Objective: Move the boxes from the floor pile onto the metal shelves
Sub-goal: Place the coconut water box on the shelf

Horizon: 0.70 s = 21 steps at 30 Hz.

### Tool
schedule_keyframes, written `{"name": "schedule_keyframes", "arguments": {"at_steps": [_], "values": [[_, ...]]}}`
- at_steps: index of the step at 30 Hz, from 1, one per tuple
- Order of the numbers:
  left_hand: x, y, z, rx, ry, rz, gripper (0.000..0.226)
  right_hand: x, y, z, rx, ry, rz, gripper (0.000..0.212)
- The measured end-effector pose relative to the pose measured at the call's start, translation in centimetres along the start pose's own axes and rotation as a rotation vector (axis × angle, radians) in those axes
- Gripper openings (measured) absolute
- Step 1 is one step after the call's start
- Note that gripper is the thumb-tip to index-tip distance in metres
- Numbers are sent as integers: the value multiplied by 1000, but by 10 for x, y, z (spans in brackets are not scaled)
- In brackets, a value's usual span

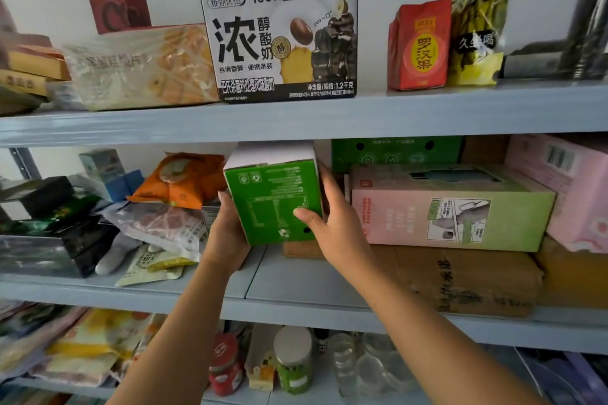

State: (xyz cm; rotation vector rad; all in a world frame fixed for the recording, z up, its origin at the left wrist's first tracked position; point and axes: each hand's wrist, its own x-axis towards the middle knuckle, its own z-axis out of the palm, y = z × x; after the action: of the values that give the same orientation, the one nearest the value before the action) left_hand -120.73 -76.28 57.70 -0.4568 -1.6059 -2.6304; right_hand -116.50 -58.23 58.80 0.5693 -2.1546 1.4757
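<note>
Our left hand cups the green box at its lower left edge. Our right hand grips the opposite side, thumb on its face. Between our hands, the box hangs over the middle shelf. We should push it straight back and keep it off the pink carton just right of our right hand.

You have a single view, from the wide-angle camera on your head. It faces the shelves almost square-on and from close up, aimed at the middle level. Three levels fill the frame from edge to edge. Your arms come in from the bottom edge. The lens bows the shelf lines towards the sides.
</note>
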Motion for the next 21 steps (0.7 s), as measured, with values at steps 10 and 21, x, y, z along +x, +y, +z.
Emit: {"name": "schedule_keyframes", "arguments": {"at_steps": [10, 21], "values": [[52, -14, 13, 405, 117, 152, 38, 31, 12, 12, -407, 265, 112, 70], [108, -38, 22, 495, 302, 119, 31, 32, 42, 41, -324, -81, 453, 52]]}}
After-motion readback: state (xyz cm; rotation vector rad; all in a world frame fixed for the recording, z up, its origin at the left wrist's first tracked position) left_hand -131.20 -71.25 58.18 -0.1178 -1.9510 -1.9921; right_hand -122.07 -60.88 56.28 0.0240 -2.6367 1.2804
